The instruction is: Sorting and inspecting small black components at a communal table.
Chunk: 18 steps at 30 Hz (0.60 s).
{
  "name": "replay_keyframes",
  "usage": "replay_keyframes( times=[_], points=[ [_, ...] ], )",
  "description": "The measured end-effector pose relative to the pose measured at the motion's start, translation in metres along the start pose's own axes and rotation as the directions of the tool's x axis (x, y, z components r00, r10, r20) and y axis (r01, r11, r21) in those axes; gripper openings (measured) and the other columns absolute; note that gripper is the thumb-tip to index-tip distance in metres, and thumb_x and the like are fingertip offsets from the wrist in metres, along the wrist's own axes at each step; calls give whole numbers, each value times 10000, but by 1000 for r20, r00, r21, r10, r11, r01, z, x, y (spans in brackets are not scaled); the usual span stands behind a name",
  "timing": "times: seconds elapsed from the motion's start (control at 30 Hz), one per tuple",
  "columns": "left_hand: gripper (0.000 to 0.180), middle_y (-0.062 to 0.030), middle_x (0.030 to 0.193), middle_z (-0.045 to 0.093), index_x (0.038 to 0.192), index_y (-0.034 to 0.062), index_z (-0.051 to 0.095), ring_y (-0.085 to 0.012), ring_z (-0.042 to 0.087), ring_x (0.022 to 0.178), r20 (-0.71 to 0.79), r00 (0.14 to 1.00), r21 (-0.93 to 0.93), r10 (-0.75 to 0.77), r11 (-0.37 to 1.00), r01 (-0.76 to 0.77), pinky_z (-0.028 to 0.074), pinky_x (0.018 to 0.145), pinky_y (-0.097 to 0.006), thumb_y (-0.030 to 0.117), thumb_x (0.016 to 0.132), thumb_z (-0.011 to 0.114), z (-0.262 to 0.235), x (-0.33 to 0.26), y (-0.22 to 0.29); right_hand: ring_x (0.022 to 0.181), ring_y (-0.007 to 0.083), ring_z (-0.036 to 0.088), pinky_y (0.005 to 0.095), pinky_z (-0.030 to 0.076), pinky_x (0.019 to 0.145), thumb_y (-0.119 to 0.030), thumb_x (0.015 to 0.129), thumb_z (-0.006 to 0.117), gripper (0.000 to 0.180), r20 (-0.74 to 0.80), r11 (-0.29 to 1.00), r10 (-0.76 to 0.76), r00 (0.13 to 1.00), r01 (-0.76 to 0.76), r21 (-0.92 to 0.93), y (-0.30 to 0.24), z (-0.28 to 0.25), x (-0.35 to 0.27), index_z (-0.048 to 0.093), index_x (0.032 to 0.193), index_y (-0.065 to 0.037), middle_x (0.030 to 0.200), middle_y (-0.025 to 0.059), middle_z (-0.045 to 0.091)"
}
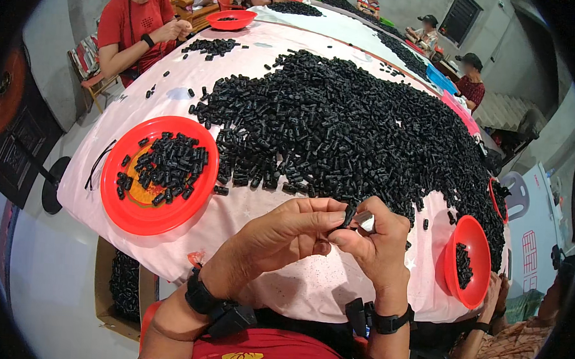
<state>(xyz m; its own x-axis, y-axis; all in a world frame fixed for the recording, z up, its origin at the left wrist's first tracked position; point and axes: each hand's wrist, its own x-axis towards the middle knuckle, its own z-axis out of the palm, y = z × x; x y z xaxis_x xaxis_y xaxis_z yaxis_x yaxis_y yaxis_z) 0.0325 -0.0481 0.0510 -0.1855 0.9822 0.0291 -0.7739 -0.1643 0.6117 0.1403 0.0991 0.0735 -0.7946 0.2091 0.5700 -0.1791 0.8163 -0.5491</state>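
Note:
My left hand (284, 234) and my right hand (378, 239) meet over the near edge of the pink-covered table (247, 203). Between the fingertips of both sits a small black plastic piece (348, 216). A small shiny metal bit (364, 220) rests in my right fingers beside it. Just beyond my hands spreads a large heap of the same small black pieces (342, 124). Both wrists wear black bands.
A red round tray (120, 200) holding several black pieces lies to my left. Another red tray (468, 270) tilts at the right, by a seated person's hands. A person in red (136, 25) works at the far left corner; others sit far right. A cardboard box (116, 287) stands below.

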Motion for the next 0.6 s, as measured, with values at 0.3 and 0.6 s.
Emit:
replay_keyframes(
  times=[0.3, 0.6],
  points=[
    [280, -22, 993, 639, 1148, 23, 567, -65, 598, 818, 22, 999, -41, 45, 998, -45, 491, 713, -221, 176, 917, 608, -4, 0, -2, 437, 192, 566, 289, 408, 405, -582, 690, 715, 540, -20, 987, -49, 999, 45, -153, -3, 1, 0, 527, 674, -76, 501, 47, 527],
    [217, 28, 927, 622, 1107, 84, 585, -35, 563, 781, -33, 998, 33, 46, 998, -45, 445, 699, -212, 195, 923, 614, -1, -1, -1, 421, 200, 558, 293, 407, 394, -587, 699, 706, 542, -14, 977, -63, 998, 59, -205, -4, 0, 1, 517, 648, -81, 484, 52, 516]
  ],
)
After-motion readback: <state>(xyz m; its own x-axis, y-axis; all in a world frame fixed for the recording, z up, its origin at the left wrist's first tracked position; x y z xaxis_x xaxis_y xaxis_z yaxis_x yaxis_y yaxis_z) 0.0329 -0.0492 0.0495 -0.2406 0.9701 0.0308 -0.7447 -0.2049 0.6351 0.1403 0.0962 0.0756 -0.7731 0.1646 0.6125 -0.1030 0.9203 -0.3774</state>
